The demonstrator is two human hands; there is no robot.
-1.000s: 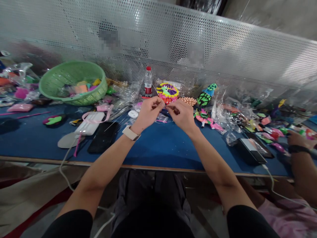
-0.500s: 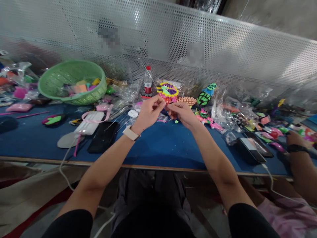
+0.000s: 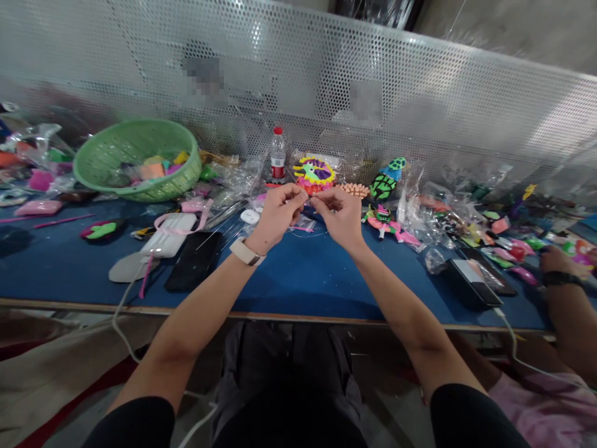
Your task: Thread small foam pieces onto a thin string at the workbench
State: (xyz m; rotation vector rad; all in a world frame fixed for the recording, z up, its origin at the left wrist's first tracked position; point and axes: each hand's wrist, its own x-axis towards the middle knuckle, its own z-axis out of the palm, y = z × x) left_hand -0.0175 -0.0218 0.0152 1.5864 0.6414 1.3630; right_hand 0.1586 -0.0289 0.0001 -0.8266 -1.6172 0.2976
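Note:
My left hand and my right hand are held close together above the table, fingertips nearly meeting. Each pinches thumb against fingers. A fine pale thread loops below them, and its ends seem to run into the two pinches; anything smaller there is too tiny to make out. Just behind the fingertips is a colourful clay-like figure with a yellow scalloped rim, purple and green inside, and red below. To its right lie a peach bumpy piece and a green-and-black turtle-like figure.
On the left stand a green basket, a white power bank and a black phone. A red-capped bottle is behind my hands. Plastic bags, a black box and another person's arm are at right. A perforated metal panel closes the back.
My fingertips have shifted slightly and my right hand has turned more upright. The thread now hangs in a loop below the hands; before, a fine line slanted up from my left hand.

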